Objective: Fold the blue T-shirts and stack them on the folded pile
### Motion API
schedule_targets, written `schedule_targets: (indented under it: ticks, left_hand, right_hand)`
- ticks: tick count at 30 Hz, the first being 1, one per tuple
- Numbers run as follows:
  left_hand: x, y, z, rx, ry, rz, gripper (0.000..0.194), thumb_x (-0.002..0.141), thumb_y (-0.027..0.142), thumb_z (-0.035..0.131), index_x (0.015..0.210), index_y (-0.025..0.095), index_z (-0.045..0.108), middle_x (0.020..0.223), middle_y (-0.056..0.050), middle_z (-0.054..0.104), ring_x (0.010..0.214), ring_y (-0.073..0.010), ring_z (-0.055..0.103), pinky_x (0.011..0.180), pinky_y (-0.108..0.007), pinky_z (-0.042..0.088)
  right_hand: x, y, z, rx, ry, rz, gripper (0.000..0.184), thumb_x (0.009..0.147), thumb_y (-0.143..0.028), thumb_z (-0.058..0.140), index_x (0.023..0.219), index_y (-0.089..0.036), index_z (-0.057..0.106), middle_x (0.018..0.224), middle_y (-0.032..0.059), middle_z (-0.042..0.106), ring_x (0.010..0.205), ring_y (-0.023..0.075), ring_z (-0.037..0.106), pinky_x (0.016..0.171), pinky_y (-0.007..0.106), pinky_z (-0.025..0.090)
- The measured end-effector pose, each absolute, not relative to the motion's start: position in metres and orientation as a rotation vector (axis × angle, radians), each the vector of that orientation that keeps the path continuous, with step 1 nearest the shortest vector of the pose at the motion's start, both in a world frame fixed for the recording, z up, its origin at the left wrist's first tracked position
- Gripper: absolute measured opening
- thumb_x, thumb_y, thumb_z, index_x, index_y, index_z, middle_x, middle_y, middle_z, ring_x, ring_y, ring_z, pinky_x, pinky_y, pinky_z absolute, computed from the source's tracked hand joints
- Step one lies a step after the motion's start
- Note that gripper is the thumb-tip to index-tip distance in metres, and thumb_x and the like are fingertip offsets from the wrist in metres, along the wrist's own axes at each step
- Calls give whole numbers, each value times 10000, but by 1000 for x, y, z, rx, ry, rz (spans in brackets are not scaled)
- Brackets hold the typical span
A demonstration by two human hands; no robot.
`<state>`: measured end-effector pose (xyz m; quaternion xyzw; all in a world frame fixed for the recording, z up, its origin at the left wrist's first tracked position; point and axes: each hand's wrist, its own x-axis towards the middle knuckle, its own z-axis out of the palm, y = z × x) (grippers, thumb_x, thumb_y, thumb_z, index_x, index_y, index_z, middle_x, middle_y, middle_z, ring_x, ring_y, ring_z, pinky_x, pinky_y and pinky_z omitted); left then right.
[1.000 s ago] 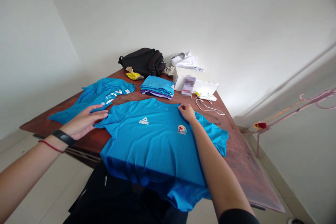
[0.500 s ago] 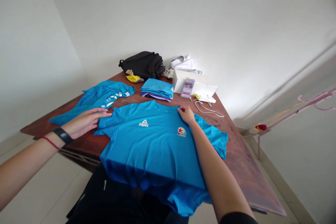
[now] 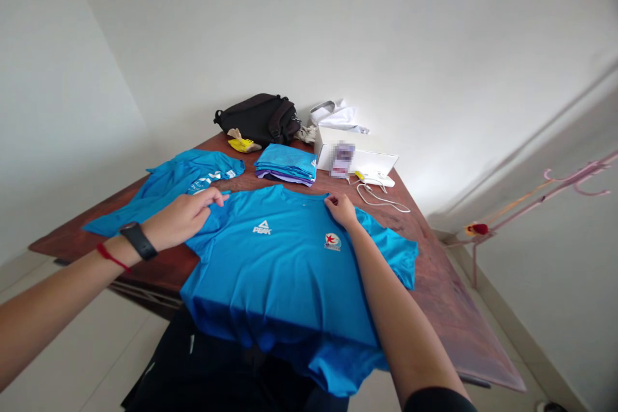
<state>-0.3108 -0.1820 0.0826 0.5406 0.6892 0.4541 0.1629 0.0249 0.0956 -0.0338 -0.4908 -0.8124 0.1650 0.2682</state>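
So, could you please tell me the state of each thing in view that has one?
Blue short-sleeved shirt: spread, creased, hem overhanging brown wooden table
Blue printed cloth garment: unfolded, rumpled
Blue and purple cloth stack: folded
Black fabric backpack: lying down
Thin white cable: loosely looped
Bare right hand: closed at the shirt's collar
Bare left hand: over the shirt's sleeve, grip unclear

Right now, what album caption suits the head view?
Left hand and right hand at a blue PEAK T-shirt, folded clothes beyond.
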Motion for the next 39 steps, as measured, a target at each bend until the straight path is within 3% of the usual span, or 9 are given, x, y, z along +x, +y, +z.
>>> schedule_targets:
  ticks: [4, 13, 19, 23, 26, 31, 35, 39]
  left_hand:
    - [-302, -167, 85, 1894, 1823, 784, 235, 705, 199, 575, 894, 272, 694, 1038, -31, 751, 1045, -296, 684, 910, -342, 509]
    - [-310, -156, 66, 1986, 1890, 634, 309, 787, 406, 597, 1057, 289, 690, 1074, -38, 737, 894, -257, 707, 790, -299, 530]
    - [-333, -177, 59, 1886, 2164, 196, 605, 715, 664, 661, 1137, 231, 670, 907, -58, 714, 840, -283, 685, 700, -295, 477]
    - [-337, -189, 62, 1816, 2252, -137, 582, 803, 627, 583, 1193, 197, 619, 1042, -84, 707, 932, -302, 669, 725, -310, 449]
    - [-341, -193, 61, 1826, 2344, -144, 549, 837, 578, 556, 1214, 179, 577, 1176, -107, 679, 1028, -310, 649, 780, -321, 448]
    - [-350, -195, 55, 1896, 2451, -104, 704, 769, 601, 620, 1316, 169, 531, 1304, -146, 617, 1131, -345, 617, 894, -369, 439]
    - [-347, -195, 49, 1774, 2352, -53, 553, 799, 587, 594, 1207, 213, 610, 1215, -98, 690, 1132, -315, 630, 843, -323, 439]
    - [-342, -194, 47, 1806, 2329, -39, 352, 857, 533, 525, 991, 236, 660, 986, -55, 737, 945, -284, 668, 711, -287, 386]
  right_hand:
    - [24, 96, -34, -1329, -2187, 448, 206, 893, -343, 573, 884, -213, 732, 898, 46, 717, 876, 202, 630, 735, 265, 465]
    - [24, 97, -35, -1325, -2180, 464, 207, 893, -348, 573, 893, -216, 732, 916, 47, 711, 891, 199, 623, 746, 265, 462]
    - [23, 97, -36, -1332, -2162, 465, 201, 883, -349, 582, 888, -214, 731, 903, 47, 706, 877, 200, 619, 727, 264, 452]
    - [23, 97, -36, -1331, -2158, 460, 202, 882, -347, 584, 895, -211, 733, 892, 49, 704, 866, 203, 619, 721, 269, 450]
    - [23, 97, -36, -1323, -2161, 457, 200, 883, -344, 584, 893, -213, 735, 903, 52, 706, 866, 202, 618, 727, 270, 452]
    - [24, 97, -36, -1317, -2160, 457, 200, 883, -344, 587, 895, -214, 739, 902, 49, 702, 866, 201, 618, 735, 273, 457]
    - [24, 97, -37, -1322, -2150, 462, 208, 883, -350, 588, 907, -211, 740, 897, 49, 697, 850, 198, 619, 725, 271, 459]
    - [24, 96, -36, -1322, -2148, 466, 213, 887, -354, 583, 908, -213, 742, 902, 49, 697, 849, 198, 617, 724, 272, 459]
